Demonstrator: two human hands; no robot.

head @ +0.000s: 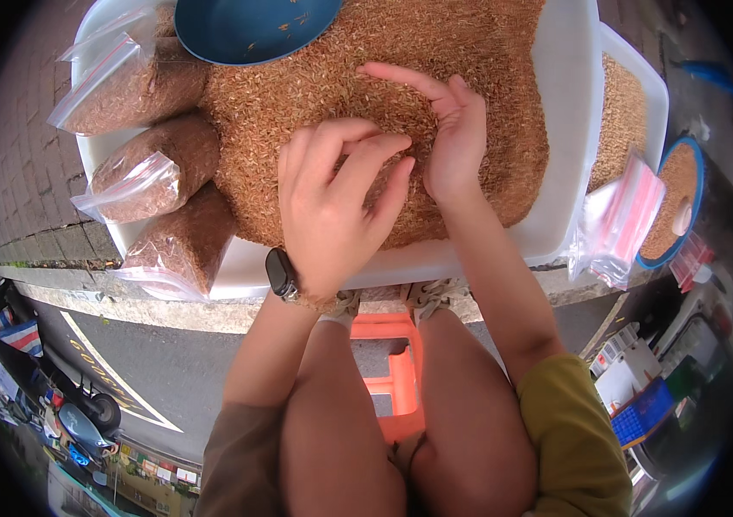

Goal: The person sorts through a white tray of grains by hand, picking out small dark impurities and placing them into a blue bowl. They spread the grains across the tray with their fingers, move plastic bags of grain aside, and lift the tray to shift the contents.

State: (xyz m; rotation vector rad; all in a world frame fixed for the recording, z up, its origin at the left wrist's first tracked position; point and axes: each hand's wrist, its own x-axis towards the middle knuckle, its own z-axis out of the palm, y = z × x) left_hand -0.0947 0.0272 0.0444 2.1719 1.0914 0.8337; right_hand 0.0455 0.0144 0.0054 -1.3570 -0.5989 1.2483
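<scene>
A heap of reddish-brown unpolished grain [263,97] fills much of a white plastic tub [560,116]. Over the heap is my left hand [334,194], palm down, its thumb and index fingertips a little apart; I see nothing held between them. My right hand [457,136] is just to its right, resting edge-down at the grain with the palm turned inward and the fingers apart, holding nothing visible. A blue bowl [256,32] with a few grains inside sits on the heap at the top. Filled clear zip bags [140,90] lie along the tub's left side.
Right of the tub are another white container [660,97] of paler grain, a stack of empty zip bags [628,220] and a blue-rimmed round tray [699,174] of grain. A stone curb [198,316] runs below the tub. An orange plastic stool [402,381] shows between my legs.
</scene>
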